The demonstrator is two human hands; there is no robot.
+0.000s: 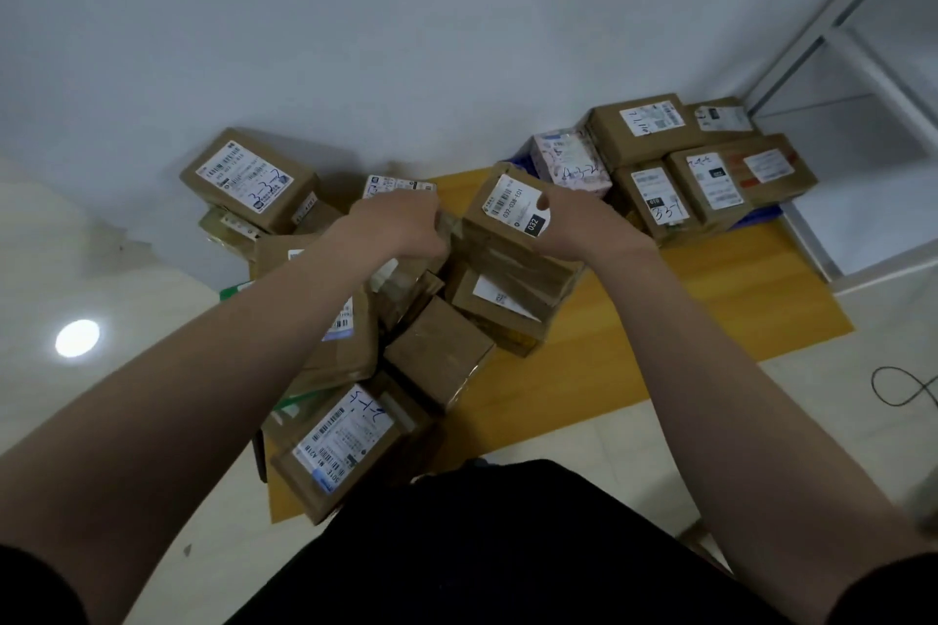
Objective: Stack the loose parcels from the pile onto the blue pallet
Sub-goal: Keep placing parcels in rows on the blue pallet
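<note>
A brown cardboard parcel (500,231) with a white label reading 032 sits on top of the pile of loose parcels (436,355) in the middle. My left hand (401,221) grips its left end and my right hand (583,223) grips its right side, thumb over the label. The blue pallet (759,217) lies at the back right, mostly hidden under several stacked brown parcels (731,178) and a pink patterned parcel (571,162).
A yellow mat (685,315) lies on the floor under the pile and pallet. More parcels lean on the wall at left (248,180). A white metal rack (863,81) stands at right. A black cable (906,386) lies on the floor at right.
</note>
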